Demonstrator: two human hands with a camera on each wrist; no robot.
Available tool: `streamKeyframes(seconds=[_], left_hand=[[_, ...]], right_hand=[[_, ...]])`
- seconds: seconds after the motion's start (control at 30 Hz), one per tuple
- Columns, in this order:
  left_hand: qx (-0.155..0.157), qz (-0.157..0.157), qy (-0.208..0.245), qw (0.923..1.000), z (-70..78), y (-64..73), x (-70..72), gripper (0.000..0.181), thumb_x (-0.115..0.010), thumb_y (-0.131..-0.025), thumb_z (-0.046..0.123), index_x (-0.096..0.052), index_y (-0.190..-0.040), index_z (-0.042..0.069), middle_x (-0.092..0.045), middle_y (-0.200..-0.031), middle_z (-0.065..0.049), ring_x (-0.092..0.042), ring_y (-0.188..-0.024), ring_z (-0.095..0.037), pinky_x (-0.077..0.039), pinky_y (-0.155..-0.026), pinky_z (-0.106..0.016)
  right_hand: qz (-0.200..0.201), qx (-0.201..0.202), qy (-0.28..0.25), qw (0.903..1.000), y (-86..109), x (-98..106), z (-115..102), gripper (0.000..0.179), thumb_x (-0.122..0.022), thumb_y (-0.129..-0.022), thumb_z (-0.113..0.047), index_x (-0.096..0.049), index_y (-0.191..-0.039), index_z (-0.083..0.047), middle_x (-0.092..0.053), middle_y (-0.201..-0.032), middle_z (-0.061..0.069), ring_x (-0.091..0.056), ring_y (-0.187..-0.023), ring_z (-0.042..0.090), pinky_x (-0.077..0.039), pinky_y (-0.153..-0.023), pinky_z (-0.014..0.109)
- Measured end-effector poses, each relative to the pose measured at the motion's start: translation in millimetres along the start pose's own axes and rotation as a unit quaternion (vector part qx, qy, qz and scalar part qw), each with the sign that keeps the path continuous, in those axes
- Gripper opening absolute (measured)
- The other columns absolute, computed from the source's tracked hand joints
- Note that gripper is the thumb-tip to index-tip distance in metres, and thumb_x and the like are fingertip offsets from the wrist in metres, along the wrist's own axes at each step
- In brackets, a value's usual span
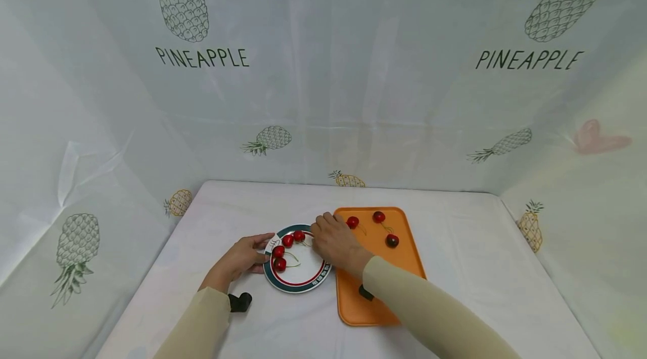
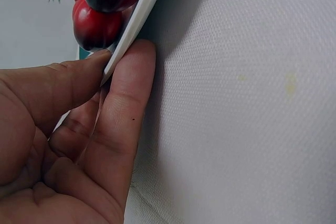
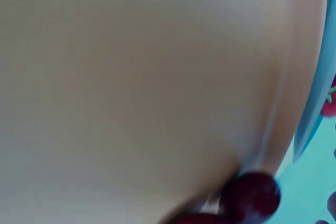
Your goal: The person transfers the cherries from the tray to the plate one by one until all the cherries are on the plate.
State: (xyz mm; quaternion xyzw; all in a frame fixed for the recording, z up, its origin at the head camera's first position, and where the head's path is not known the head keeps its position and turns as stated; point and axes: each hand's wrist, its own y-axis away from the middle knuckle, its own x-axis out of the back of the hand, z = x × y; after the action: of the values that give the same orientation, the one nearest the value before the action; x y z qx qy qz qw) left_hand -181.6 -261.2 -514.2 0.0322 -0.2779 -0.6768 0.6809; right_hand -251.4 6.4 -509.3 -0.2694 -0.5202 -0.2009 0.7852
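Note:
A round white plate [image 1: 307, 269] with a dark green rim lies in the middle of the table, bearing several red cherries [image 1: 287, 241] along its left and upper part. My left hand [image 1: 241, 258] pinches the plate's left rim, thumb on top and fingers underneath, as the left wrist view shows. Over the plate's right edge, my right hand [image 1: 335, 240] bends its fingers down beside a cherry stem. Its fingertips are hidden in the head view, and I cannot tell whether they hold anything. Just right of the plate lies an orange tray [image 1: 349, 305].
Three dark red cherries, one of them at the tray's right [image 1: 392, 240], lie in the tray's far half; the right forearm crosses its near part. White cloth covers the table [image 1: 470, 269]. A pineapple-print curtain [image 1: 354, 95] rises behind and at both sides.

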Motion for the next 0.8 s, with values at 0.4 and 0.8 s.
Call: streamKeyframes(seconds=[0.4,0.8], left_hand=[[-0.005,0.0,-0.003,1.0,-0.9,-0.8,1.6,0.066,-0.07,-0.094,-0.007,-0.055,-0.155,0.015,-0.055,-0.151,-0.025,-0.071,-0.082,-0.019,-0.066,-0.072,-0.035],[0.0,0.0,0.005,1.0,-0.3,-0.7,0.2,0.066,-0.069,-0.094,-0.007,-0.056,-0.154,0.016,-0.055,-0.151,-0.025,-0.072,-0.081,-0.02,-0.066,-0.072,-0.035]], right_hand=[[0.047,-0.047,-0.027,0.9974,19.7,-0.4,48.0,0.022,-0.064,-0.102,-0.029,-0.06,-0.109,-0.008,-0.055,-0.099,0.006,-0.047,-0.096,0.026,-0.045,-0.085,0.037],[0.06,-0.098,-0.044,0.9924,50.7,-6.9,88.8,0.023,-0.076,-0.096,-0.021,-0.06,-0.096,-0.004,-0.05,-0.091,0.01,-0.042,-0.087,0.03,-0.043,-0.08,0.043]])
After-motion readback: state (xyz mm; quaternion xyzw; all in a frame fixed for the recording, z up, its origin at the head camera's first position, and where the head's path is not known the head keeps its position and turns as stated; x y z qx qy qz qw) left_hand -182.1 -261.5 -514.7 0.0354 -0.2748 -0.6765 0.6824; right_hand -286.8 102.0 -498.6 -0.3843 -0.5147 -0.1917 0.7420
